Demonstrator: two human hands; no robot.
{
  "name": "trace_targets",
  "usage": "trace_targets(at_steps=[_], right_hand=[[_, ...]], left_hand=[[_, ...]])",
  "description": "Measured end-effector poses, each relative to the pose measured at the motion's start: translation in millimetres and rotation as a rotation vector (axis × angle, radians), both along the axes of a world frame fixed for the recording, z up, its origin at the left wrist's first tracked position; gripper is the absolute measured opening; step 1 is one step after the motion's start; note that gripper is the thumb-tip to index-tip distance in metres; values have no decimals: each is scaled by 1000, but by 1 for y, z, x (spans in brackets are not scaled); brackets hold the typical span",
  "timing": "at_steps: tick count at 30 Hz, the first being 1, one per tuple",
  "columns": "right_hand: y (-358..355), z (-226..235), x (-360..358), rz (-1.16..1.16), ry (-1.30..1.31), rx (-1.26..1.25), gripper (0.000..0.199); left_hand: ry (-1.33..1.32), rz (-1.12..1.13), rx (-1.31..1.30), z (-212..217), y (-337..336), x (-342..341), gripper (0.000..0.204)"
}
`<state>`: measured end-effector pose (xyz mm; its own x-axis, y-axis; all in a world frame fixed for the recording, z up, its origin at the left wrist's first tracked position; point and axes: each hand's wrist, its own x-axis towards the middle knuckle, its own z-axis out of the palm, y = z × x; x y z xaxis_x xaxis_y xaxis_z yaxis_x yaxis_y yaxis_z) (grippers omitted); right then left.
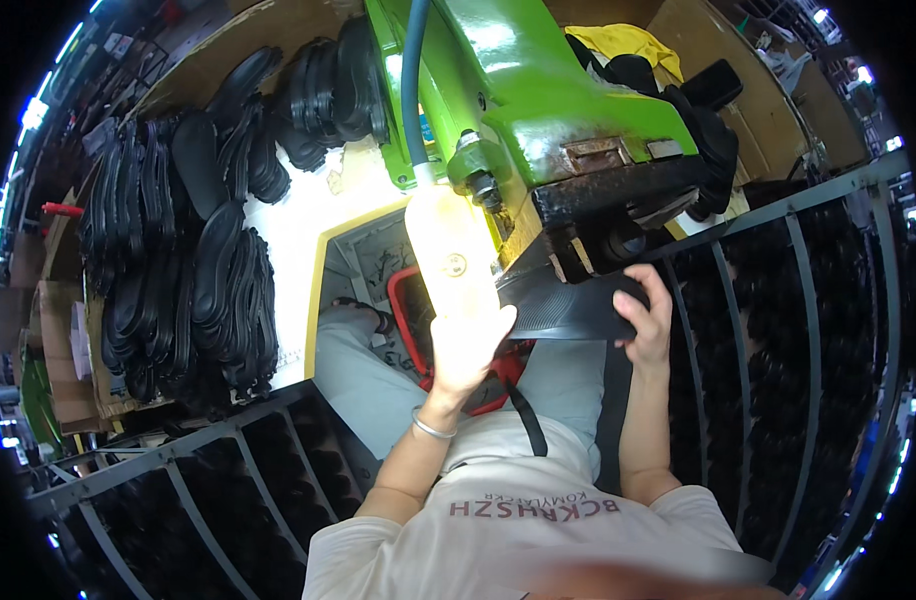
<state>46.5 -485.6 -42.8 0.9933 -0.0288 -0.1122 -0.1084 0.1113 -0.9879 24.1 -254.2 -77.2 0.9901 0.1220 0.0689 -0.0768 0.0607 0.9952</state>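
Note:
A black shoe sole (568,308) with a ridged surface lies between my two hands, under the dark head of a green machine (578,125). My right hand (646,315) is closed on the sole's right end, fingers bent over its edge. At its left end, my left hand (470,348) grips the sole with the thumb at the edge; glare from a bright lamp (448,240) washes out the other fingers. Part of the sole is hidden beneath the machine head. A thin black strip (525,412) hangs below it, near my lap.
Stacks of black soles (228,290) stand on the white tabletop (288,250) at left. A red bin (406,310) is below, between my legs. Metal racks (743,330) filled with dark pieces flank me. Behind the machine are cardboard boxes and a yellow cloth (628,45).

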Motion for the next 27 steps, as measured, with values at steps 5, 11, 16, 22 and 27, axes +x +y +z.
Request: trace_targets(at_steps=[5,11,16,22,27], right_hand=[[20,9,34,81,-163,56,25],[62,12,37,313,-213,93,62],[90,-4,31,283,-180,126,64],[109,-27,33,196,-147,108,72],[71,-50,25,87,-307,-149,52]], left_hand=[[45,-103,-108,8,23,-5,35],[-2,45,-99,13,60,-16,27],[101,84,-256,-14,78,-41,23],[253,-111,-201,-48,30,-59,34],[319,-219,-256,-44,-21,-46,37]])
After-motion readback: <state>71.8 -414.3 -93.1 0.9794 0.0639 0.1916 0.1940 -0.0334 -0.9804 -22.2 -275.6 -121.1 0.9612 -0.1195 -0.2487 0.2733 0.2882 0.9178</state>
